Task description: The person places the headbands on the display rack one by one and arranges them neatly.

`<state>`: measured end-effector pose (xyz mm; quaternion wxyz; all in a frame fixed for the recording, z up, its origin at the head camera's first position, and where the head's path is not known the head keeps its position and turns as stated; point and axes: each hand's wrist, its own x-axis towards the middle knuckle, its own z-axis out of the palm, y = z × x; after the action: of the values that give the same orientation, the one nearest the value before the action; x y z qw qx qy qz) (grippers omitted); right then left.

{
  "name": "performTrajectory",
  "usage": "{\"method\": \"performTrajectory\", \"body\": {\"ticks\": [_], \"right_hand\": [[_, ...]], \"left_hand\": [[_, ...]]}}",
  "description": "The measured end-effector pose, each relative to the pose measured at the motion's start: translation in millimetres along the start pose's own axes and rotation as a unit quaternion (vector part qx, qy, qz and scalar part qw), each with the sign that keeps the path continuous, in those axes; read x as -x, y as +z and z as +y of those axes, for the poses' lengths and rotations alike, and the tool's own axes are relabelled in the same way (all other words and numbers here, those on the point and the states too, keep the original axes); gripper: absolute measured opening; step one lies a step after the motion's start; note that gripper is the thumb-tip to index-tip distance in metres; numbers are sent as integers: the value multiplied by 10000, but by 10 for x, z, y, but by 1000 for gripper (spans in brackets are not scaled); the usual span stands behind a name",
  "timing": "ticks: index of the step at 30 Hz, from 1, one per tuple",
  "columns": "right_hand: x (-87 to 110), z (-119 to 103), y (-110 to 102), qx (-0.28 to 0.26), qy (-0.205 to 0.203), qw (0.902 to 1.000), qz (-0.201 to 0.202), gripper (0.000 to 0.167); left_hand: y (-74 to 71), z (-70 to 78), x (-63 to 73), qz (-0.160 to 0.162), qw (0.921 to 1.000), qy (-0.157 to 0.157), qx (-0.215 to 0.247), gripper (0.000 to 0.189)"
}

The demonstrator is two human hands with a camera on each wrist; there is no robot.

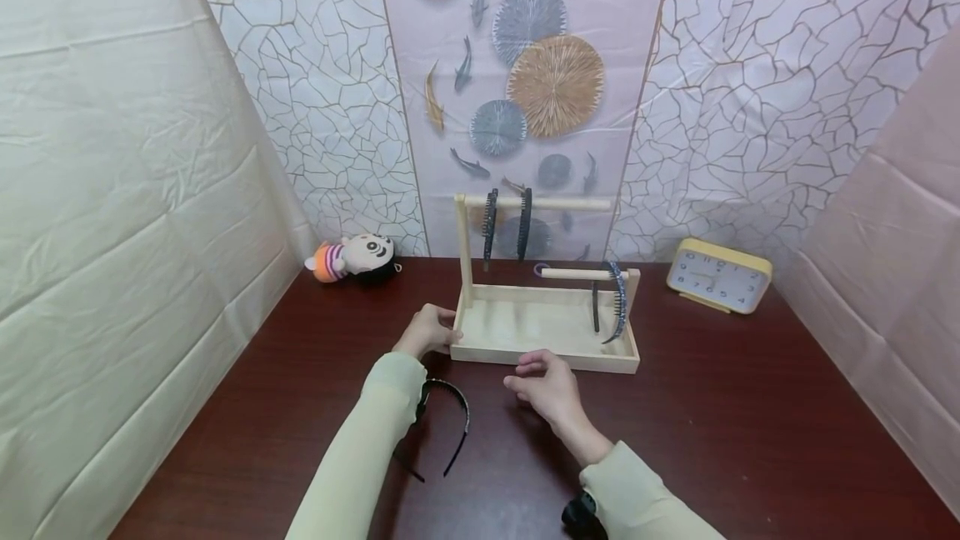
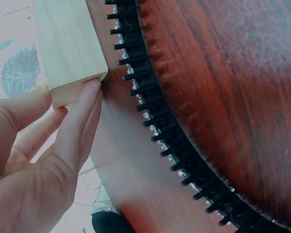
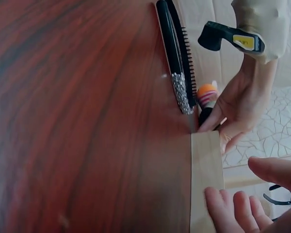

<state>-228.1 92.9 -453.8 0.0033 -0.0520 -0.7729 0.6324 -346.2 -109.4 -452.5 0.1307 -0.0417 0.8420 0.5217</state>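
A pale wooden headband stand (image 1: 543, 359) has a shallow tray base and two horizontal bars. My left hand (image 1: 429, 330) holds the tray's left end near the front corner; the left wrist view shows its thumb and fingers (image 2: 77, 116) against the wood. My right hand (image 1: 553, 394) is by the tray's front wall, fingers loosely bent with nothing between them; whether they touch the wood I cannot tell. Two dark headbands (image 1: 525, 223) hang on the upper bar. On the lower bar hangs a blue glittery headband (image 1: 619, 302). A black toothed headband (image 1: 467, 415) lies on the table beside my left forearm.
A plush doll (image 1: 352, 258) lies at the table's back left. At the back right stands a yellow-and-white clock (image 1: 720, 275). Thin dark and purple bands are also on the lower bar (image 1: 577, 273). Cloth hangs behind and along both sides of the brown table (image 1: 720, 440).
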Motion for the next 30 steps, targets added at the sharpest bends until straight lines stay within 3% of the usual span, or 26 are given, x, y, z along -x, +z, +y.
{"method": "performTrajectory", "body": {"ticks": [10, 21, 27, 30], "right_hand": [[37, -27, 125, -340, 429, 9968, -575, 41], [63, 0, 339, -365, 462, 9948, -828, 42], [59, -10, 430, -171, 453, 9936, -1025, 44], [54, -32, 464, 268, 399, 9925, -1127, 45]], "left_hand": [[6, 7, -5, 5, 10000, 19, 25, 49], [-15, 11, 15, 0, 9998, 34, -205, 48], [-15, 5, 20, -52, 9998, 110, -175, 48], [-22, 11, 28, -71, 9998, 115, -149, 48]]}}
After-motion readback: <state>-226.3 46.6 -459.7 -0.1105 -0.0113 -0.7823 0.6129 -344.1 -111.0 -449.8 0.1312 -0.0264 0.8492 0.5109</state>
